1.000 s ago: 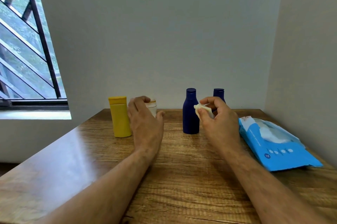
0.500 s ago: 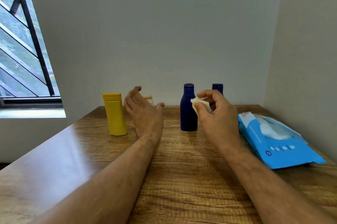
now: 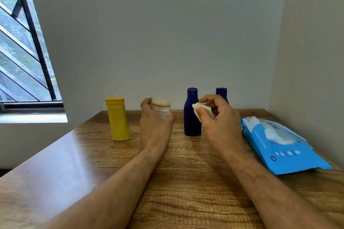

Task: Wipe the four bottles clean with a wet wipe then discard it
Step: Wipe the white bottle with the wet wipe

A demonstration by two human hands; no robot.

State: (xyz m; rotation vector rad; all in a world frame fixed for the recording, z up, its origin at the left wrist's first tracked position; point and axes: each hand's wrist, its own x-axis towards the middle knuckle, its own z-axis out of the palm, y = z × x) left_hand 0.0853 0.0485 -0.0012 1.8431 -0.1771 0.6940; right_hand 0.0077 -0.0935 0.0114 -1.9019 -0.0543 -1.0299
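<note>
At far left a window (image 3: 22,46) meets the wooden table (image 3: 186,182). A yellow bottle (image 3: 118,119) stands upright. Just right of it, the left hand (image 3: 155,126) wraps a white bottle (image 3: 161,108). Next stands a dark blue bottle (image 3: 192,112), then the right hand (image 3: 219,122) pinching a wet wipe (image 3: 202,110), hiding most of a second blue bottle (image 3: 221,92). A blue wipes pack (image 3: 283,148) lies rightmost.

we see a wooden table (image 3: 186,182) set into a corner of plain grey walls (image 3: 158,33), and at far left a window (image 3: 18,51) with dark slanted bars.
</note>
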